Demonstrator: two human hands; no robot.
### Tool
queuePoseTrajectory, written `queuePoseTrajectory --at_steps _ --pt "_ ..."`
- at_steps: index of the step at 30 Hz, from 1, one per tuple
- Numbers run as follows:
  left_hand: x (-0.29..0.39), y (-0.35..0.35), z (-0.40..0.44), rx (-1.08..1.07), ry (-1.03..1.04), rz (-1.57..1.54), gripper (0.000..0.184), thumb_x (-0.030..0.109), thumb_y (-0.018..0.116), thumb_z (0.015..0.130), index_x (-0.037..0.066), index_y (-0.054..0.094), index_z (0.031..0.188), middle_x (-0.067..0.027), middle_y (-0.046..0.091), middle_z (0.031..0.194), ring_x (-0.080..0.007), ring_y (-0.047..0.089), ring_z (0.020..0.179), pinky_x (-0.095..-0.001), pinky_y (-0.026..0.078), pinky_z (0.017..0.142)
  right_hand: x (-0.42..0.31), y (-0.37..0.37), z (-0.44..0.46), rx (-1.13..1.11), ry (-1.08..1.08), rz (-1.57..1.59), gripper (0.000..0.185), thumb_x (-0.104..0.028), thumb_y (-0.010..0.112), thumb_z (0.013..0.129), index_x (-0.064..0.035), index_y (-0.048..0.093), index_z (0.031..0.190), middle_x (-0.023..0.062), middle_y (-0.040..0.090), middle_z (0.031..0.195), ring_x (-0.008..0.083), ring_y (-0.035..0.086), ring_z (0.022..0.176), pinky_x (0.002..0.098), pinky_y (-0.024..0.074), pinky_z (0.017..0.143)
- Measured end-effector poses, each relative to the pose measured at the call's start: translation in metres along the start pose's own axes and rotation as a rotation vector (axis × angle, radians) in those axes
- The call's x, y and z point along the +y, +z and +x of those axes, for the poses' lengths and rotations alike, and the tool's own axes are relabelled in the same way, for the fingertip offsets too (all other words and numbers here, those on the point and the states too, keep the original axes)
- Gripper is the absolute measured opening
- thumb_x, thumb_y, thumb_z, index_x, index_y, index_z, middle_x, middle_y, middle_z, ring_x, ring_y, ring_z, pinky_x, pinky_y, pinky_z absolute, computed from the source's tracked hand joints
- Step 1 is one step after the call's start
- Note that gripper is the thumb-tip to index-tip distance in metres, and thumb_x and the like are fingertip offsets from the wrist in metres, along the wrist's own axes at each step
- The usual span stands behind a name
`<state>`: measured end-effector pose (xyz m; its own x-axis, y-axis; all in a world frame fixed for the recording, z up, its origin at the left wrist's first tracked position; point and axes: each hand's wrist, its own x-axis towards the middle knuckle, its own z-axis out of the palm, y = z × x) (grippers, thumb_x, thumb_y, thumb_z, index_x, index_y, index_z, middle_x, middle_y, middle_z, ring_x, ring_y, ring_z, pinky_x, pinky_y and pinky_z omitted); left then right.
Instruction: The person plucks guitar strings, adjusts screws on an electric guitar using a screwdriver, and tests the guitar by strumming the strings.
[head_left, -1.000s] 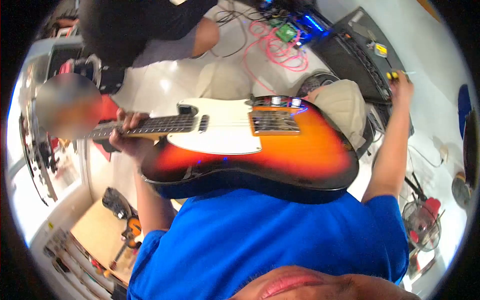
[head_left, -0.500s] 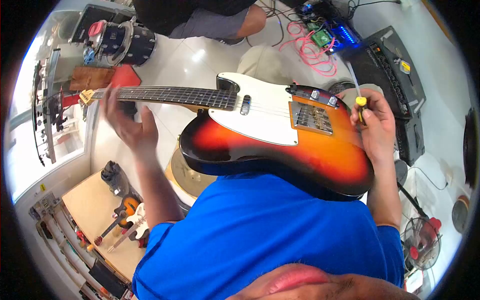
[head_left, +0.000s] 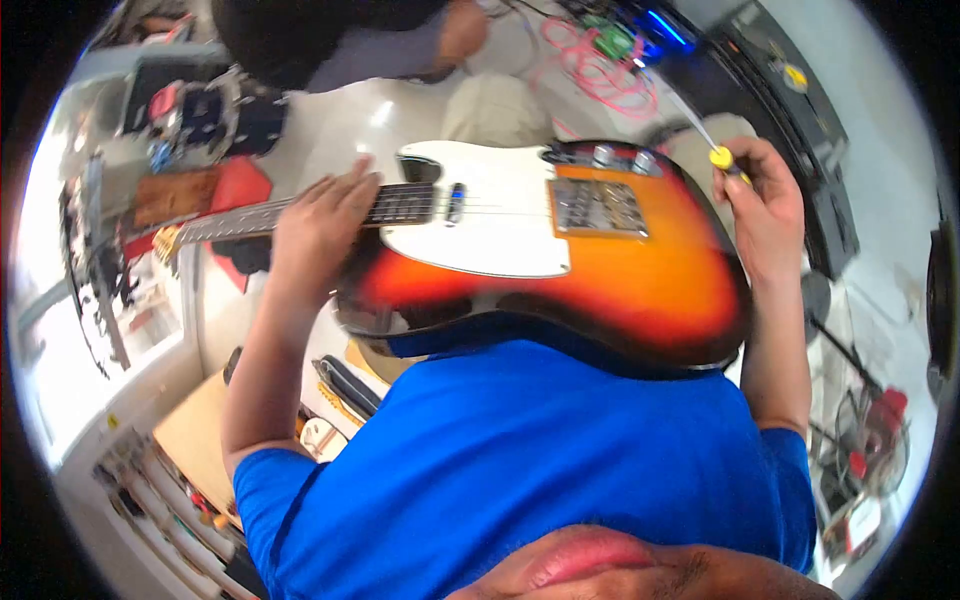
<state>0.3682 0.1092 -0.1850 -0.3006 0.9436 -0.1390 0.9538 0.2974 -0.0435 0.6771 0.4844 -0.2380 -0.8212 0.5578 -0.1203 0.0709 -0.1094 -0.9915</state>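
A sunburst electric guitar with a white pickguard lies face up across my lap, its neck pointing left. My left hand lies flat over the strings on the upper neck near the body, fingers spread, gripping nothing. At the guitar's right end, my right hand is closed on a screwdriver with a yellow and black handle, its shaft pointing up and to the left. The metal bridge and two control knobs show on the body.
Another person's bare knee and dark clothes are at the top. Pink cable lies on the floor beside a black amplifier. Drums stand at the upper left, a fan at the lower right.
My right hand has come back from the amplifier side to the guitar with the screwdriver. My left hand has let go of the neck and moved right along it, now flat on the strings.
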Motion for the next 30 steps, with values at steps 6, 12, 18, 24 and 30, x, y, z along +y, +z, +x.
queuePoseTrajectory --at_steps 6,12,18,24,30 --pt "-0.019 0.025 -0.011 0.093 -0.017 0.022 0.039 0.007 0.055 0.091 0.013 0.069 0.127 -0.0069 0.069 0.134 -0.024 0.068 0.119 -0.0444 0.051 0.107 -0.024 -0.04 -0.031 -0.11 -0.137 -0.37 0.023 0.001 0.068 0.083 0.0002 0.072 0.106 0.0101 0.065 0.109 0.0203 0.062 0.105 0.032 0.046 0.095" --pt "-0.019 0.025 -0.009 0.029 -0.056 -0.058 0.039 0.005 0.053 0.093 0.01 0.067 0.129 -0.0085 0.069 0.133 -0.0266 0.068 0.12 -0.0448 0.052 0.108 -0.019 -0.035 -0.035 -0.175 -0.083 -0.445 0.028 0.003 0.067 0.081 -0.0031 0.073 0.107 0.0085 0.067 0.104 0.0203 0.064 0.099 0.0322 0.048 0.091" --pt "-0.02 0.026 -0.009 0.03 -0.039 -0.072 0.042 0.002 0.052 0.092 0.009 0.065 0.131 -0.009 0.068 0.134 -0.0281 0.067 0.12 -0.0446 0.052 0.108 -0.009 -0.024 -0.034 -0.173 -0.095 -0.414 0.028 0.003 0.066 0.081 -0.0036 0.073 0.108 0.0089 0.068 0.103 0.0208 0.066 0.097 0.032 0.0497 0.089" --pt "-0.018 0.024 -0.008 -0.002 -0.055 -0.062 0.044 0.001 0.05 0.092 0.009 0.065 0.132 -0.0086 0.068 0.135 -0.0277 0.067 0.121 -0.0448 0.052 0.109 -0.012 -0.024 -0.037 -0.169 -0.082 -0.467 0.028 0.003 0.065 0.081 -0.0031 0.072 0.107 0.0082 0.068 0.103 0.0208 0.066 0.098 0.0316 0.0495 0.09" --pt "-0.02 0.025 -0.011 0.0 -0.061 -0.07 0.046 0.001 0.05 0.091 0.01 0.065 0.133 -0.0088 0.068 0.135 -0.0275 0.067 0.122 -0.0448 0.051 0.109 -0.012 -0.024 -0.036 -0.188 -0.05 -0.44 0.028 0.005 0.065 0.081 -0.0018 0.072 0.107 0.0082 0.066 0.106 0.0184 0.062 0.1 0.0295 0.0465 0.09"
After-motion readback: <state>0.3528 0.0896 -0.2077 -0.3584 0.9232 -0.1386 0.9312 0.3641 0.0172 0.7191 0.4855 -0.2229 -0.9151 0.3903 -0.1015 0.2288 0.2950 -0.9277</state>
